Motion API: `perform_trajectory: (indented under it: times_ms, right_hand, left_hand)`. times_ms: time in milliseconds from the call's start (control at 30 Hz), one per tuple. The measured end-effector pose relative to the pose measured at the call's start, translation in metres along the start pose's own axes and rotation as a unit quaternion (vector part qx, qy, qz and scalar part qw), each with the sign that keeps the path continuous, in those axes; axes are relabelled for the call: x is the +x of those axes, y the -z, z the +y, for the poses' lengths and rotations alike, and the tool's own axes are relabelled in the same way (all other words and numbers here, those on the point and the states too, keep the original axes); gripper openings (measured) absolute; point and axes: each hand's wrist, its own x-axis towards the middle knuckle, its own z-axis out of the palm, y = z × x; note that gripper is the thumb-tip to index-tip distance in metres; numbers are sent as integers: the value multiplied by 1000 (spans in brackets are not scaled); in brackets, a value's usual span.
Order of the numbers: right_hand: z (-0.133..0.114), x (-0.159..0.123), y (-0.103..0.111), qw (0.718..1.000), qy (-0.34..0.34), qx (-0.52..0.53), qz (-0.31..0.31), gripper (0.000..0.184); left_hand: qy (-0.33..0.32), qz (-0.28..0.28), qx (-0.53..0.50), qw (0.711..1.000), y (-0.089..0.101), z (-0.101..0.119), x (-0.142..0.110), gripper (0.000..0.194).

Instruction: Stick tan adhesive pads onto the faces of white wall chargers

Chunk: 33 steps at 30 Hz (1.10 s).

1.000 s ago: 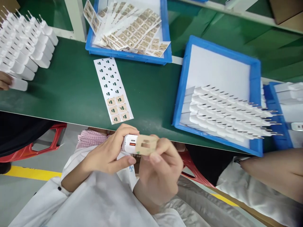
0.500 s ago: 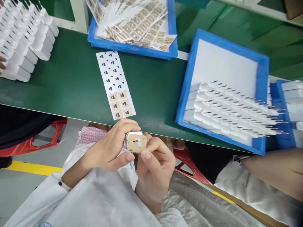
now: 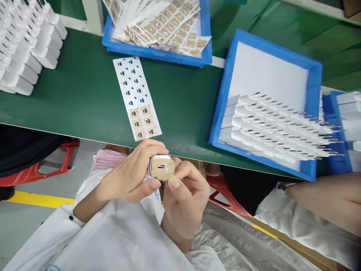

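Observation:
My left hand [image 3: 124, 177] is closed around a small white plastic housing [image 3: 153, 158] with rounded corners, held just off the table's front edge. A tan adhesive sticker [image 3: 158, 173] with printed lettering and a cut-out lies over the housing's end face, which points up at me. Thumb and forefinger of my right hand [image 3: 184, 195] pinch the sticker's right edge. Whether that edge touches the housing, I cannot tell. Just beyond my hands lies a white backing sheet [image 3: 127, 79] with several tan stickers at its near end and punched holes farther up.
Sticker sheets pile up in a blue tray [image 3: 158, 56] at the back. On the right, another blue tray [image 3: 218, 109] holds rows of white housings [image 3: 270, 128] with metal prongs. More white housings [image 3: 28, 56] stand at left. A person's arm [image 3: 327, 199] is at right.
My hands keep the same grip, and the sticker sits a little squarer over the housing. The view has shifted slightly. A person's fingers at the far left edge have gone out of sight.

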Motion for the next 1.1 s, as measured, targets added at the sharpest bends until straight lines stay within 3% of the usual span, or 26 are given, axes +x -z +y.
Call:
perform_trajectory:
  times_ms: [1100]
  right_hand:
    - [-1,4,1,999,0,-36,10,23]
  left_hand:
    - [-5,0,31,1000,0,-3,2,45]
